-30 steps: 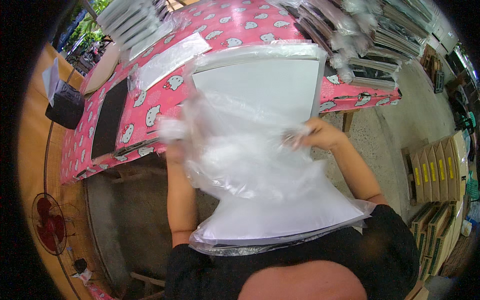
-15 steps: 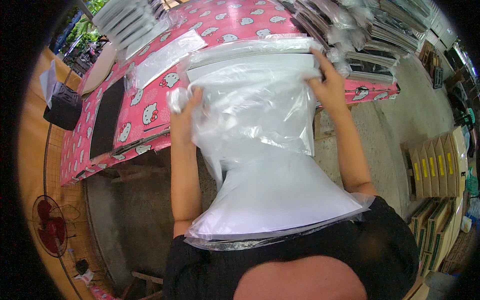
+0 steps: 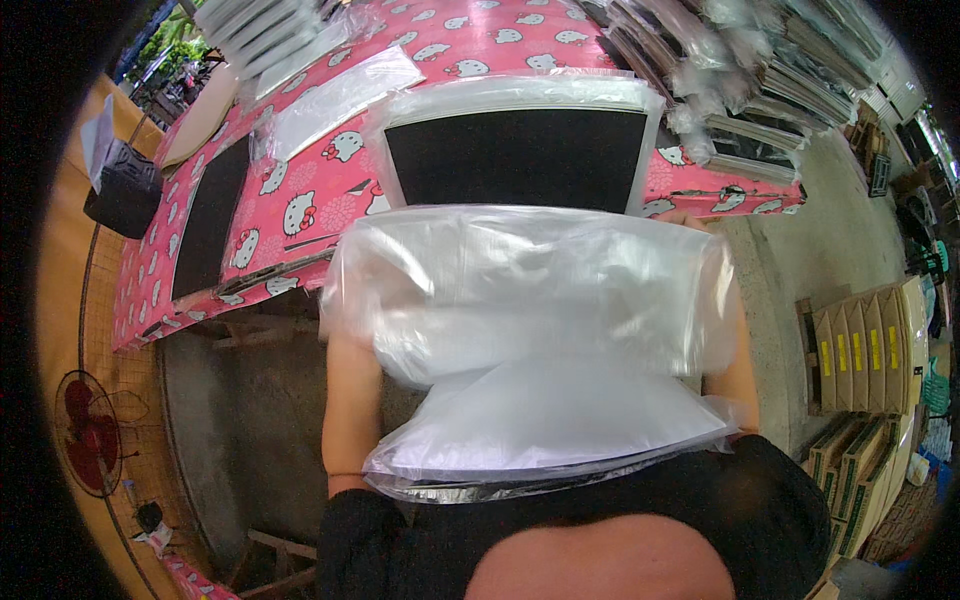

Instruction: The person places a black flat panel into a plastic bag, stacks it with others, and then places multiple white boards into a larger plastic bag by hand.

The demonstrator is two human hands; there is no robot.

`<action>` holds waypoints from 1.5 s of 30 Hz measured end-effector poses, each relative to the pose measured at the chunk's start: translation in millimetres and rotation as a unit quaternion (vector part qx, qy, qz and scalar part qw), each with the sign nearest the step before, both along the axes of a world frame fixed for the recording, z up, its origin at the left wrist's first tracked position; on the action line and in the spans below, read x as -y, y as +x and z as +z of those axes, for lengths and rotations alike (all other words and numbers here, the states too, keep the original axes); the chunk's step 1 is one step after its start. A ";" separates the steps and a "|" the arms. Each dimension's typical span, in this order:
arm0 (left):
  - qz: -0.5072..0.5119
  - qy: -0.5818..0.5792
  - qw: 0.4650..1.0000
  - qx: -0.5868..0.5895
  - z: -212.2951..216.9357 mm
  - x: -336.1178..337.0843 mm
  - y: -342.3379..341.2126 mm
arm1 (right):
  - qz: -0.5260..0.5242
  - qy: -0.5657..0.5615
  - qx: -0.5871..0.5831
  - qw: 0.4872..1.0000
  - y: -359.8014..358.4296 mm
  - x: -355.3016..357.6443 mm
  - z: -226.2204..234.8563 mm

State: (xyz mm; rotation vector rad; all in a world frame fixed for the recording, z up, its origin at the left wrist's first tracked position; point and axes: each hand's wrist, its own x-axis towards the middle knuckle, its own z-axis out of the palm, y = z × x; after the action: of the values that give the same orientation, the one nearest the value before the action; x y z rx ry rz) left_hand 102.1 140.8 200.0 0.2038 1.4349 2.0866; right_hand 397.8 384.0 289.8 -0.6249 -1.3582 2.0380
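Clear plastic (image 3: 540,255) is spread wide in front of the person, between white sheets (image 3: 560,425) near the chest and a black board (image 3: 515,160) on the pink table (image 3: 480,35). It covers the left hand (image 3: 362,285) and most of the right hand (image 3: 688,220), so I cannot tell how their fingers grip.

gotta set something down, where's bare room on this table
On the pink patterned table: between the black rectangular sheet and the black panel in clear plastic; also farther back, between the pale wrapped stack and the grey-brown stacks in clear plastic crowding the right.
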 end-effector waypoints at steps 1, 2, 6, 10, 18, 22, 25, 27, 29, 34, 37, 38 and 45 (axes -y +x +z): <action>-0.020 -0.028 0.999 0.031 -28.1 9.6 -2.9 | 0.002 -0.029 0.026 0.999 2.2 -3.5 -21.4; -0.049 -0.051 0.996 0.058 -55.3 13.5 -2.1 | -0.002 -0.057 0.054 0.997 5.6 -7.5 -42.8; -0.154 -0.100 0.976 0.120 -119.6 15.3 17.9 | 0.123 -0.169 0.124 0.970 28.2 -34.0 -169.3; -0.209 -0.122 0.955 0.170 -165.4 -5.1 34.7 | 0.155 -0.169 0.154 0.961 35.4 -40.9 -266.9; 0.036 -0.191 0.973 0.125 -206.8 39.4 0.5 | 0.084 0.050 0.290 0.952 21.7 -2.7 -159.3; 0.225 -0.108 0.967 -0.041 -80.5 38.6 -22.3 | -0.040 0.069 0.285 0.955 48.3 -84.6 -188.2; 0.312 0.044 0.945 -0.089 47.5 38.7 8.2 | 0.046 0.079 0.012 0.996 20.1 -71.8 -70.5; 0.151 0.135 0.976 -0.076 82.0 9.6 26.8 | 0.140 0.210 0.023 0.967 -30.1 -44.6 -13.9; -0.057 0.154 0.977 -0.138 125.9 -44.2 65.0 | 0.197 0.378 -0.123 0.896 -84.6 6.9 29.5; -0.008 0.119 0.961 -0.249 148.4 -61.9 82.2 | 0.127 0.402 0.038 0.906 -119.0 45.8 46.7; -0.081 0.197 0.962 -0.169 145.8 -69.6 81.7 | 0.024 0.470 -0.008 0.882 -110.6 25.3 43.9; -0.065 0.166 0.970 -0.167 147.3 -73.0 86.9 | -0.019 0.482 -0.086 0.872 -115.7 20.5 39.4; -0.041 0.212 0.976 0.002 122.9 -86.4 84.1 | -0.057 0.437 0.005 0.898 -103.2 23.3 36.5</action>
State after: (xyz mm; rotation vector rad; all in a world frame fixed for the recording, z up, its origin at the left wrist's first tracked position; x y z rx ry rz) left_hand 186.2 227.2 322.9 0.4185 0.9448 2.2991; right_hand 294.6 360.6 326.3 -0.2843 -1.9680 1.1247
